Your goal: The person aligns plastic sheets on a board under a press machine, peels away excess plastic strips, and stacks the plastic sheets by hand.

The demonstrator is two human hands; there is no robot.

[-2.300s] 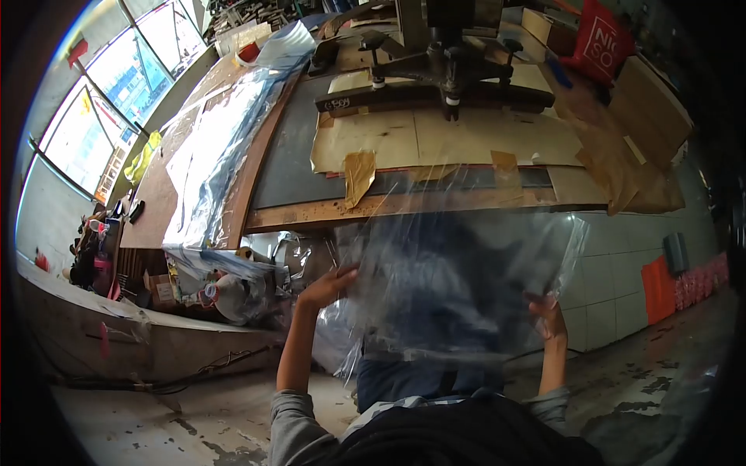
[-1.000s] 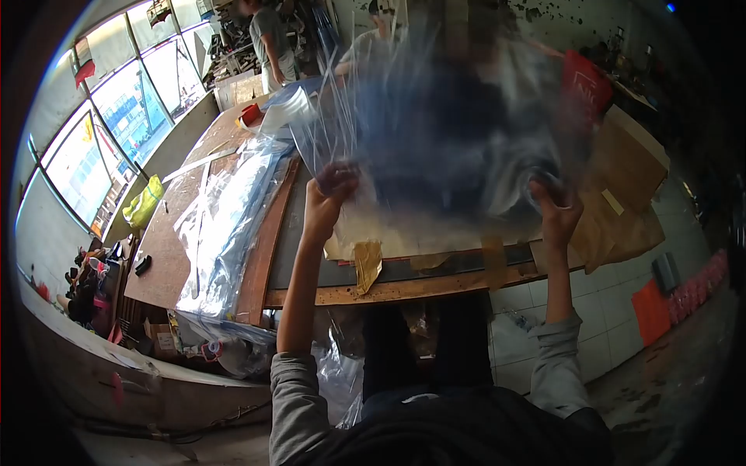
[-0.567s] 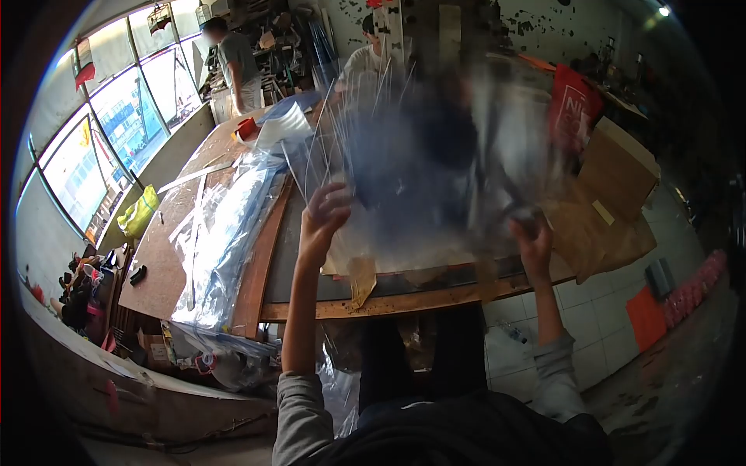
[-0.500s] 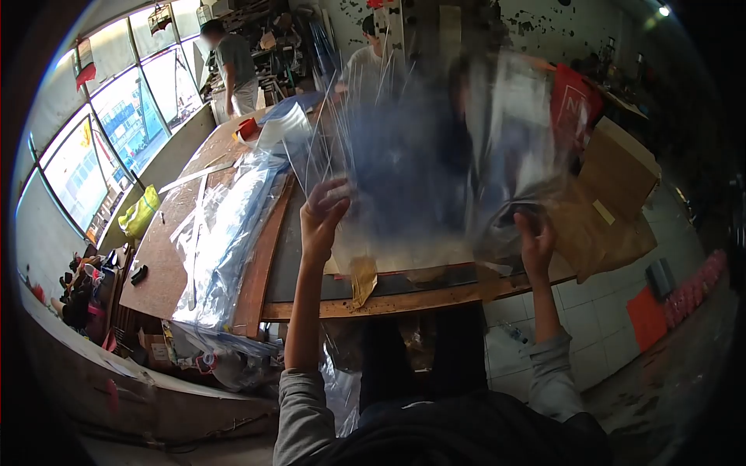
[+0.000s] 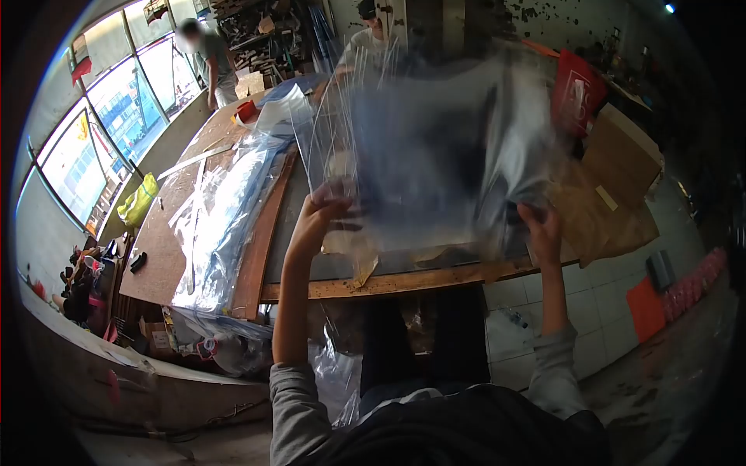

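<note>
Several clear plastic sheets (image 5: 420, 147) stand raised in front of me, blurred by motion. Their left edges fan out as thin bright lines. My left hand (image 5: 325, 211) is closed on the left edge of the sheets, thumb towards me. On the right side, my right hand (image 5: 542, 229) grips the bent, bunched part of the plastic, its fingertips partly hidden. Below the sheets lies the dark tabletop (image 5: 291, 260) with a wooden front edge. A torn piece of brown paper (image 5: 365, 269) hangs over that edge, under the plastic.
Crumpled clear plastic (image 5: 225, 210) and a metal ruler (image 5: 196, 225) lie on the brown board (image 5: 159, 264) to the left. Brown cardboard (image 5: 618, 163) and a red bag (image 5: 576, 93) are at the right. Two people are at the far side, one standing near the windows (image 5: 116, 132).
My left hand has dropped slightly and its fingers have closed more around the edge. My right hand has risen a little. The sheets have shifted and bulge differently at the right.
</note>
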